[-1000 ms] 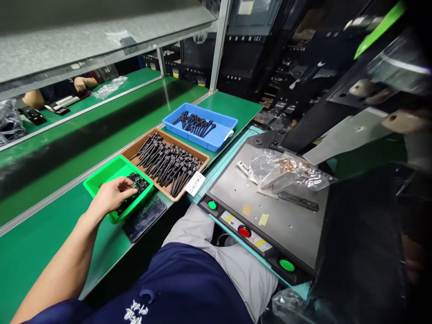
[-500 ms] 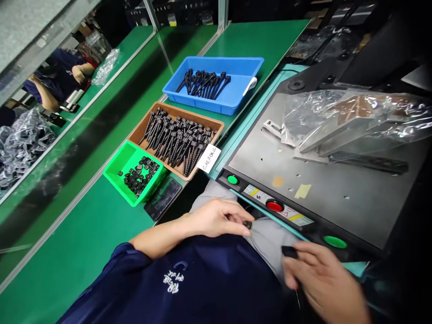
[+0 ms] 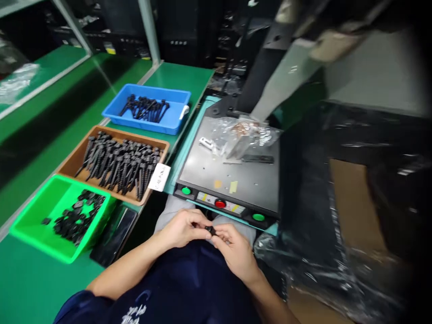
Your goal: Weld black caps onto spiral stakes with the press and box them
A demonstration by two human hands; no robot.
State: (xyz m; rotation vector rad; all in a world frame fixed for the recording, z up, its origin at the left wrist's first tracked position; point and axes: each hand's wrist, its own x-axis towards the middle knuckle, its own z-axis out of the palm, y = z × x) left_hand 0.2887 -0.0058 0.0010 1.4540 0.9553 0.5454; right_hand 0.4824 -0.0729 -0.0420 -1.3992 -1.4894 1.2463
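Note:
In front of my lap both hands meet at a small black plastic part [image 3: 210,230]. My left hand [image 3: 187,227] pinches it from the left between thumb and fingertips. From the right, my right hand [image 3: 236,249] closes its fingers on a black part at the same spot. The fingers cover most of what is held, so where one piece ends and the other begins cannot be seen. Small black caps [image 3: 76,218] lie loose in a green bin [image 3: 37,198]. Black long-stemmed parts [image 3: 121,162] fill a brown tray [image 3: 76,155] behind it.
More stemmed parts lie in a blue tray [image 3: 116,108]. A dark phone [image 3: 114,234] is beside the green bin. Before me stands a machine with a metal plate [image 3: 202,171], green buttons [image 3: 258,217] and a red button [image 3: 220,204]. Plastic-wrapped cardboard [image 3: 357,202] is at right.
My right hand has moved left and come together with my left hand at the small black part. The view has swung to the right, bringing the wrapped cardboard into sight.

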